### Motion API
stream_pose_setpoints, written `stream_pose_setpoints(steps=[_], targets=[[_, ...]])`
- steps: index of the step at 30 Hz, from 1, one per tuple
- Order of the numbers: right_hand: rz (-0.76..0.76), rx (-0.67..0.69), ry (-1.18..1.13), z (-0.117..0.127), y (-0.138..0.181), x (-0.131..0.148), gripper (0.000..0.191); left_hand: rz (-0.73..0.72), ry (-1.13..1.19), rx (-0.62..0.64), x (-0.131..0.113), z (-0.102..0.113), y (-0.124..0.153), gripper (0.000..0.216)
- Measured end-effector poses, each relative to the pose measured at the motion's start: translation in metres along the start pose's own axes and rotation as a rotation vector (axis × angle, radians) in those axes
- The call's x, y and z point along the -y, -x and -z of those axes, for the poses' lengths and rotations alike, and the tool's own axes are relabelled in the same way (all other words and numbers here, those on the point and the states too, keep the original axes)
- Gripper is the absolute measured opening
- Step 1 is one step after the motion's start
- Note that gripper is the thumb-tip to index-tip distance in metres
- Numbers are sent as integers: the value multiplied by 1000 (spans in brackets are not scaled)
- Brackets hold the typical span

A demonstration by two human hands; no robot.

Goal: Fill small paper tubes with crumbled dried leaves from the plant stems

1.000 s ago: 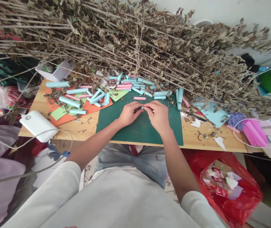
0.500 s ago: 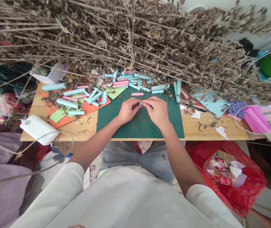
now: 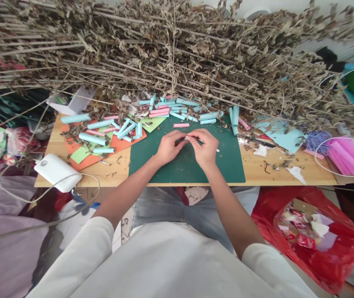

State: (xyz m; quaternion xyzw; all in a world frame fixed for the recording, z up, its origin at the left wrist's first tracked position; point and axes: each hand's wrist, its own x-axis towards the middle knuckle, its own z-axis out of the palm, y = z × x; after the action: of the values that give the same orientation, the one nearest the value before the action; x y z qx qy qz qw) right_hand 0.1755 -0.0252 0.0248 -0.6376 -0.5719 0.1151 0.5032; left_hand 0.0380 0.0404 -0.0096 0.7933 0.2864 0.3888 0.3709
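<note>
My left hand (image 3: 169,147) and my right hand (image 3: 204,149) meet above the green cutting mat (image 3: 152,174). Thumbs and fingertips of both pinch a small light-blue piece of paper (image 3: 186,139), mostly hidden by the fingers. Just beyond them on the mat lies a pink paper roll (image 3: 181,125). Farther back, several blue paper rolls (image 3: 208,121) and pink ones are heaped along the mat's far edge. A tiny white scrap (image 3: 217,150) shows beside my right hand.
Dried plant stalks (image 3: 127,54) hang low over the table's back. Orange paper (image 3: 80,163) and a white power bank (image 3: 58,172) with a cable are at left. A black pen (image 3: 262,142), blue paper (image 3: 284,134) and purple yarn (image 3: 318,141) lie right; below stands a red bag (image 3: 328,269).
The view has shifted slightly, so the table appears a little lower. Both hands stay together, fingers still pinching. A white scrap now shows beside my right hand.
</note>
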Motion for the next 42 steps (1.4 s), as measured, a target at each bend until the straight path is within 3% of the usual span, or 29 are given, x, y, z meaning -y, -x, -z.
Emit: stream_pose_setpoints(steps=[8,11,19,26,31,37,42], targets=[[49,-57,81,-7,11,-4,14,29,-12,-15,0,3,1,20],[2,-107,75,-10,12,3,13,7,-5,-6,-1,3,1,19],[-207,-35,-81,-11,2,17,8,4,-8,-12,-4,5,0,18],[-50,98,-37,2,7,14,10,9,-2,-7,-2,5,1,18],[-16,44,-18,5,10,8,24,-11,-26,-16,0,4,0,17],[-14,76,-70,4,2,-1,5,3,-27,-10,0,3,1,20],[53,99,-34,11,-7,-2,11,27,-19,-10,0,3,0,23]])
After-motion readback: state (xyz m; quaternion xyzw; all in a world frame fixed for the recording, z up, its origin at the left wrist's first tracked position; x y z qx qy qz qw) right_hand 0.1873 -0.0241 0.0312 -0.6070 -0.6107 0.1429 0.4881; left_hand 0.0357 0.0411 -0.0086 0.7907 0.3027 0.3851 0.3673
